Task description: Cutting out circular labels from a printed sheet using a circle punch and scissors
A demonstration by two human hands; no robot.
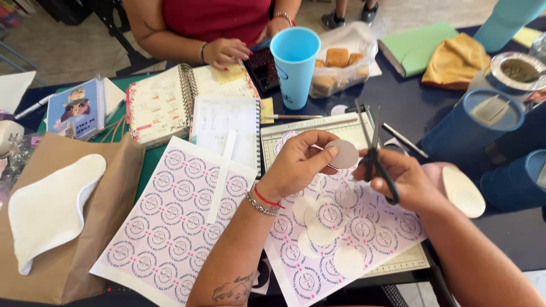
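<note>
Two hands work above the middle of the table. The left hand pinches a round paper disc between the thumb and the fingers; the disc is lifted over the cut sticker sheet and sits just to the right of the fingertips. The right hand is closed around the black handles of the scissors, with fingers through the loops. The scissors are between the two hands, touching the right hand and just beside the disc. Their long axis is nearly upright in the view: the blades point away from the person, toward the far side of the table, and the handles are toward the person. The blades look almost together, but I cannot tell if they are fully closed.

Under the hands lies the sheet with printed round stickers, with several cut discs on it, on a paper cutter board. A second, whole sticker sheet is to the left. Behind stand a light blue cup, a spiral notebook and a bag of biscuits. Another person's hand rests on the notebook at the far edge.
</note>
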